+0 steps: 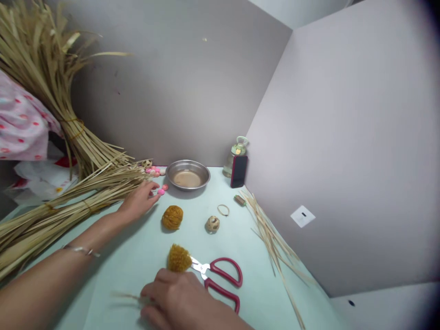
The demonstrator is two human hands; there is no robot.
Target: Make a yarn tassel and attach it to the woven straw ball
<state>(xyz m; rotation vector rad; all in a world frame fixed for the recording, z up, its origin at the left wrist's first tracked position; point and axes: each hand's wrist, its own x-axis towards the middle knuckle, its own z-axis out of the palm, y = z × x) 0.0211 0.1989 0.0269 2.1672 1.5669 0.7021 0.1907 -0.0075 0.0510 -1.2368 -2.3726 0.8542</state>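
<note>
My left hand (139,200) reaches far across the pale green table (137,256), its fingertips pinched on a small pink bead (161,191) beside a bundle of dry straw strips (68,201). More pink beads (155,171) lie near a steel bowl (188,174). My right hand (175,298) is closed near the front edge on a thin straw strip (125,297). A mustard tuft of fibre (178,258) shows just above its knuckles. Red-handled scissors (220,279) lie touching that hand's right side.
A mustard yarn ball (172,217), a small woven ball (212,224) and a thin ring (223,210) lie mid-table. A bottle (235,156) and a dark phone (239,171) stand in the corner. Loose straws (271,238) run along the right wall. A tall straw sheaf (44,82) leans at the left.
</note>
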